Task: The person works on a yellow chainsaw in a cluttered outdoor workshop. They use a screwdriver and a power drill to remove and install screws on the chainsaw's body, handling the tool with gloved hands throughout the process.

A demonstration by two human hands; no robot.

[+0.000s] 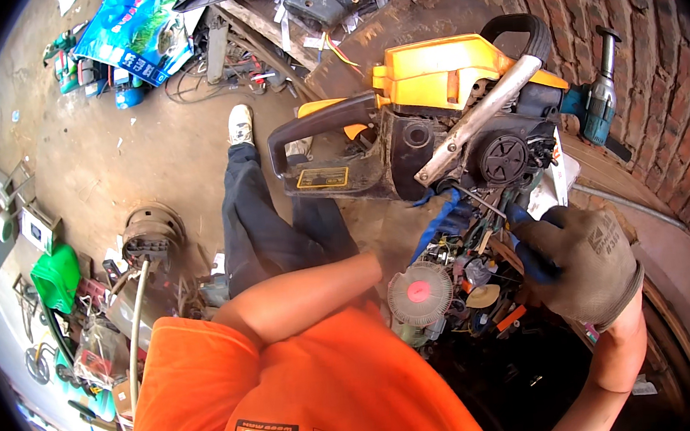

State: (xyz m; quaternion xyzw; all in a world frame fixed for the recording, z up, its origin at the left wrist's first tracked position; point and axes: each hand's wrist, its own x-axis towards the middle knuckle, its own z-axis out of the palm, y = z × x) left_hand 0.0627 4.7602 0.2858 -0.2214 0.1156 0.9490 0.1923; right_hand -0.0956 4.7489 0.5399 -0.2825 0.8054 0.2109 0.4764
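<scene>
A yellow and black chainsaw [412, 138] lies on its side on the cluttered bench, with its round black starter-like cover and silver handle tube facing up. My left hand [443, 216], in a glove with blue fingers, reaches under the saw's near edge. Its fingers are bent against the saw body, and what they pinch is hidden. From there a thin metal rod [482, 201] slants down to my right hand [577, 255]. That hand wears a grey glove with blue fingers, curled around the rod's lower end; any handle is hidden.
A round fan-like part with a pink centre [420, 293] sits among small loose parts below the saw. A teal power tool [598, 112] stands by the brick wall [644, 45]. Left on the floor are a green bin [56, 278] and a blue bag [132, 32].
</scene>
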